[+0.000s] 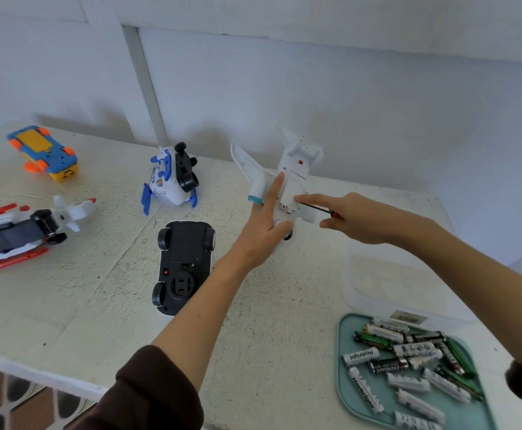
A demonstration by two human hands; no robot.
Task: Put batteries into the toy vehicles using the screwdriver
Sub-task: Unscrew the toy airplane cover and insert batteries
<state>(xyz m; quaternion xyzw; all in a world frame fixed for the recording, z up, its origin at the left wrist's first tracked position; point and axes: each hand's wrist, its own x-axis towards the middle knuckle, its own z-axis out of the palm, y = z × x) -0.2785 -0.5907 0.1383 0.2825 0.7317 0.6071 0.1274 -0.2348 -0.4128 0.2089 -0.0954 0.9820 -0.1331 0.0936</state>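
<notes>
A white toy plane lies belly-up near the back of the table. My left hand holds it, index finger stretched along the fuselage and thumb under the nose. My right hand grips a small screwdriver with a red-and-black handle, its thin shaft pointing left at the plane's underside. The right index finger reaches out to the battery cover. Several AA batteries lie on a teal tray at the front right.
A black car lies upside down in the middle. A white-and-blue plane, an orange-and-blue vehicle and a red-and-white plane sit to the left. A clear plastic box stands behind the tray. The table edge runs front left.
</notes>
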